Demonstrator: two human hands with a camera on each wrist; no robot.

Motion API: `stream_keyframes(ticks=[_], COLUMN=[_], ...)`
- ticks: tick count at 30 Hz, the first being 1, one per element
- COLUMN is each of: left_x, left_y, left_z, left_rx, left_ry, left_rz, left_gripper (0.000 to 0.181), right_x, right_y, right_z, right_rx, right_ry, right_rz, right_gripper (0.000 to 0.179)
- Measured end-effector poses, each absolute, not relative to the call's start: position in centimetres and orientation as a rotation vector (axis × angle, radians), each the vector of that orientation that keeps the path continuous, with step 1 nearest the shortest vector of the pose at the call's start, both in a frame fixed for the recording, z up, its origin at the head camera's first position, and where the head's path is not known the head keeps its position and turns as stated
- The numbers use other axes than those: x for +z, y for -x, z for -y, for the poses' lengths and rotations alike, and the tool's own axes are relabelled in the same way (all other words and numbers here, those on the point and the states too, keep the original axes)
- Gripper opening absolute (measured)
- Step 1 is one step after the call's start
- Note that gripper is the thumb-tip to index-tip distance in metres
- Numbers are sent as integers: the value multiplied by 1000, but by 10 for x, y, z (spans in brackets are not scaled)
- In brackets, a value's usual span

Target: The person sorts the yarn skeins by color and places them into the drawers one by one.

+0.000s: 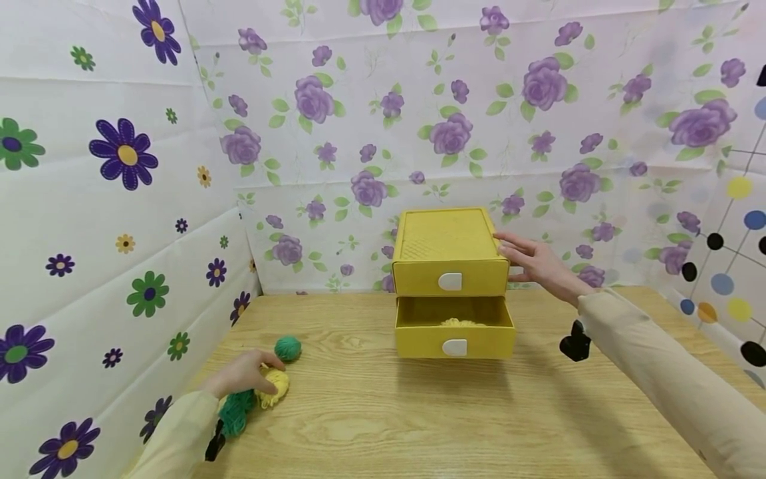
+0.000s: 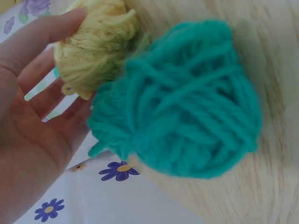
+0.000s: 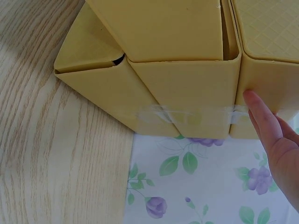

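Observation:
My left hand (image 1: pixel 245 374) is at the left of the table, thumb and fingers around a yellow yarn ball (image 2: pixel 96 49). In the left wrist view the thumb lies on that ball's near side and the other fingers pass behind it. Close by is a large green yarn ball (image 2: pixel 196 102), under my wrist in the head view. A smaller green yarn ball (image 1: pixel 288 348) sits just beyond the fingertips. My right hand (image 1: pixel 538 266) rests with extended fingers against the right side of a yellow drawer cabinet (image 1: pixel 445 233). Its pulled-out drawer (image 1: pixel 455 342) contains yellow yarn (image 1: pixel 462 322).
The cabinet's upper drawer (image 1: pixel 419 279) is closed and has a white handle (image 1: pixel 450 281). In the right wrist view, clear tape (image 3: pixel 163 114) runs across the stacked cabinet sections. Flower-patterned sheets (image 1: pixel 335 159) hang behind and left of the wooden table (image 1: pixel 335 426).

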State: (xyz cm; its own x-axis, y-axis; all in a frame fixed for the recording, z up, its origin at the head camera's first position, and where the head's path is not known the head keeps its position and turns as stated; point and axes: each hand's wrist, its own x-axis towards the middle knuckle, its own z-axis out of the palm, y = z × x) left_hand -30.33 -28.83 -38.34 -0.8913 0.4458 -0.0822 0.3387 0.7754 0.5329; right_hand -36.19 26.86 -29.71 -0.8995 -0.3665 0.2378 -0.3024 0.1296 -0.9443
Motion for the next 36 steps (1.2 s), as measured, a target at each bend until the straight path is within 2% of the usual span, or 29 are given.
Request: stream_keyframes(ticks=[17,25,32,36], left_x=[-379,-375,-371,-368], left_y=[307,307,308,307], left_z=[288,279,273,269], left_rx=[800,881,937,987], left_ry=[-766,-716,-690,-589], left_rz=[-2898,-2979,-2993,-2996], left_gripper=[31,25,25,27], right_x=[-296,-298,-297,-297], right_y=[362,362,361,361], right_z=[-269,-269,-269,-269], right_rx=[-1899,-1905,-1906,-1906], right_ry=[689,672,670,668], right_rz=[-2332,-2335,-2340,-2336], right_gripper=[56,57,57,57])
